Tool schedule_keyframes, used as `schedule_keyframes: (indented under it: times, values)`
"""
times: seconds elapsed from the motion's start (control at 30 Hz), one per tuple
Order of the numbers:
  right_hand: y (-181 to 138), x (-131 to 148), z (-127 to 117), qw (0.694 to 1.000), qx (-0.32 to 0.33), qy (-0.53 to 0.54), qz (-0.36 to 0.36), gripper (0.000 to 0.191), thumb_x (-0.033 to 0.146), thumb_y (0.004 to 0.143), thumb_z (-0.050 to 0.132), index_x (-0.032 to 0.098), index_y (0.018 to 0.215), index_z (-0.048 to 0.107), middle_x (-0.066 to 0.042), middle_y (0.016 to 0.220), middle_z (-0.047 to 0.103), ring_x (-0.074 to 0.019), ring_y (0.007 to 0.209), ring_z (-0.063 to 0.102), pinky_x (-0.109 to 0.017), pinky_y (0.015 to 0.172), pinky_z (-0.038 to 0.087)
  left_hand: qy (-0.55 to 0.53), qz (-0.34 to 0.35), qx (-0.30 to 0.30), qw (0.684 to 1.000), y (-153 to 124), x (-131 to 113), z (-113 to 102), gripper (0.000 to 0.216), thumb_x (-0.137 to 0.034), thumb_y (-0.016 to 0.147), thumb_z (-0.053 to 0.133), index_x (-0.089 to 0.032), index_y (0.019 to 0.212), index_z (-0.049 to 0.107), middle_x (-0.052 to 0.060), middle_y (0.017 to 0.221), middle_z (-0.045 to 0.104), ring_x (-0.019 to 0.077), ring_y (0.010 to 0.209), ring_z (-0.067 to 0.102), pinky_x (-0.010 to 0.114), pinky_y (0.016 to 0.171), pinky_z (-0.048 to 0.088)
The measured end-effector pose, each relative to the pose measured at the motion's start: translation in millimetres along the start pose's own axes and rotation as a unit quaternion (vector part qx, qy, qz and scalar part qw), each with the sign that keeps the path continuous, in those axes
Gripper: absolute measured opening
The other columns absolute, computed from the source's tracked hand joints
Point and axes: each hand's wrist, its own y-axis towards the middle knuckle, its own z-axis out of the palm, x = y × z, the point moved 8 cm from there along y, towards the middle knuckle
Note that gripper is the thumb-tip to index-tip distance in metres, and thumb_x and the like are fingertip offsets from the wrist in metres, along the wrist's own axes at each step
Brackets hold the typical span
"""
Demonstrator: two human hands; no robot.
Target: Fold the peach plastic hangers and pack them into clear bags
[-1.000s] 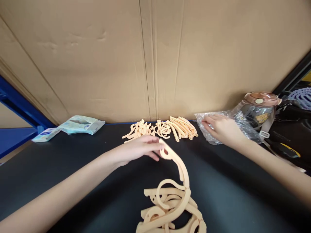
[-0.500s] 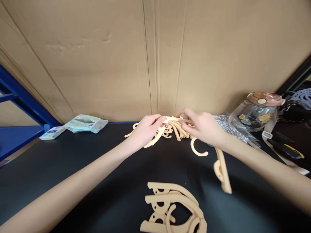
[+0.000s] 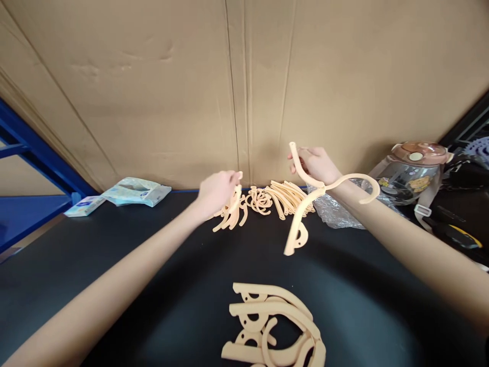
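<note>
My right hand (image 3: 315, 163) is raised above the black table and closed on a tan hanger (image 3: 305, 204) by one arm, so its hook and other arm dangle over my wrist. My left hand (image 3: 216, 191) is closed on a bunch of tan curved pieces (image 3: 231, 216) at the left end of the loose heap of tan parts (image 3: 277, 200) by the cardboard wall. A stack of finished tan hangers (image 3: 273, 326) lies flat near the front edge, away from both hands.
A crumpled clear plastic bag (image 3: 340, 214) lies right of the heap. A lidded bottle (image 3: 408, 171) and dark gear sit at the far right. Tissue packets (image 3: 135, 191) lie at the back left beside a blue rack (image 3: 34, 168). The cardboard wall (image 3: 244, 86) closes the back.
My right hand has lifted a hanger up off the table. My left hand has pulled a bunch of curved pieces to the left out of the heap.
</note>
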Motion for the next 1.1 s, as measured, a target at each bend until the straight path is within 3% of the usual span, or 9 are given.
schedule_keyframes:
  times: [0.07, 0.17, 0.23, 0.3, 0.43, 0.57, 0.73, 0.97, 1.1]
  values:
    - [0.0, -1.5, -9.1, 0.998, -0.017, 0.057, 0.017, 0.021, 0.021, 0.09, 0.033, 0.019, 0.079, 0.05, -0.001, 0.062, 0.056, -0.0082, 0.041, 0.042, -0.022, 0.037, 0.032, -0.009, -0.03, -0.026, 0.999, 9.9, 19.5, -9.4, 0.027, -0.032, 0.089, 0.049, -0.012, 0.085, 0.066, 0.02, 0.105, 0.062, 0.0431, 0.119, 0.045, 0.054, 0.098, 0.031]
    - [-5.9, -2.6, -12.0, 0.986, -0.038, 0.16, 0.03, 0.015, 0.022, 0.087, 0.038, 0.02, 0.077, 0.049, -0.003, 0.071, 0.06, -0.0082, 0.05, 0.052, -0.02, 0.042, 0.041, -0.074, -0.02, -0.031, 0.997, 9.5, 20.4, -8.2, 0.039, -0.039, 0.093, 0.043, -0.011, 0.112, 0.063, 0.019, 0.134, 0.048, 0.0388, 0.134, 0.028, 0.051, 0.106, 0.026]
    - [-9.7, -7.4, -12.3, 0.967, -0.064, 0.243, 0.041, 0.01, 0.02, 0.083, 0.044, 0.02, 0.074, 0.047, -0.003, 0.077, 0.063, -0.0086, 0.06, 0.06, -0.021, 0.053, 0.05, -0.149, -0.002, 0.028, 0.989, 2.3, 7.4, 6.0, 0.054, -0.047, 0.099, 0.024, -0.014, 0.11, 0.066, 0.015, 0.125, 0.057, 0.0307, 0.121, 0.048, 0.042, 0.097, 0.041]
    - [-11.9, -12.6, -15.6, 0.956, -0.09, 0.275, 0.04, 0.01, 0.018, 0.078, 0.049, 0.021, 0.072, 0.042, -0.001, 0.079, 0.063, -0.0107, 0.068, 0.064, -0.025, 0.063, 0.054, -0.295, -0.014, 0.148, 0.944, -8.6, -6.8, 29.4, 0.061, -0.054, 0.098, 0.022, -0.016, 0.102, 0.069, 0.013, 0.103, 0.065, 0.0225, 0.091, 0.062, 0.032, 0.073, 0.051]
    - [-15.0, 2.4, -19.4, 0.997, -0.042, -0.037, -0.058, 0.013, 0.018, 0.072, 0.06, 0.022, 0.079, 0.05, 0.002, 0.076, 0.064, -0.0148, 0.069, 0.062, -0.03, 0.064, 0.048, -0.518, -0.07, 0.276, 0.807, -24.7, -21.5, 56.7, 0.025, -0.037, 0.086, 0.063, -0.015, 0.098, 0.069, 0.002, 0.073, 0.055, 0.006, 0.052, 0.045, 0.016, 0.043, 0.035]
    - [-35.5, 23.4, 9.0, 0.89, 0.09, -0.402, -0.193, 0.015, 0.031, 0.091, 0.052, 0.021, 0.094, 0.062, -0.002, 0.082, 0.069, -0.0163, 0.069, 0.061, -0.027, 0.06, 0.037, -0.543, -0.083, 0.285, 0.786, -30.1, -21.0, 67.8, 0.019, -0.03, 0.083, 0.069, -0.013, 0.092, 0.07, -0.001, 0.071, 0.048, 0.0019, 0.047, 0.033, 0.013, 0.04, 0.028]
    - [-63.4, 28.2, 48.8, 0.761, 0.159, -0.562, -0.28, 0.02, 0.008, 0.093, 0.043, 0.016, 0.102, 0.059, -0.008, 0.092, 0.067, -0.0184, 0.072, 0.062, -0.029, 0.051, 0.024, -0.524, -0.083, 0.291, 0.796, -35.8, -20.8, 72.5, 0.021, -0.033, 0.083, 0.066, -0.013, 0.087, 0.069, 0.0, 0.074, 0.05, 0.0012, 0.046, 0.029, 0.015, 0.039, 0.022]
    - [-44.4, -4.8, 60.7, 0.81, 0.147, -0.544, -0.162, 0.015, 0.009, 0.091, 0.045, 0.015, 0.092, 0.059, -0.011, 0.083, 0.07, -0.0205, 0.068, 0.066, -0.028, 0.052, 0.031, -0.405, -0.057, 0.231, 0.882, -39.0, -27.3, 64.8, 0.023, -0.023, 0.069, 0.074, -0.015, 0.058, 0.056, -0.007, 0.047, 0.043, 0.0057, 0.04, 0.037, 0.019, 0.04, 0.021]
    - [-19.4, -33.8, 34.8, 0.835, 0.068, -0.543, -0.058, 0.027, 0.013, 0.096, 0.032, 0.009, 0.098, 0.058, -0.017, 0.074, 0.069, -0.0264, 0.062, 0.066, -0.03, 0.05, 0.032, -0.387, -0.024, 0.256, 0.885, -47.1, -49.3, 62.5, 0.015, -0.028, 0.079, 0.065, -0.016, 0.071, 0.064, -0.001, 0.064, 0.063, 0.0088, 0.047, 0.051, 0.021, 0.047, 0.037]
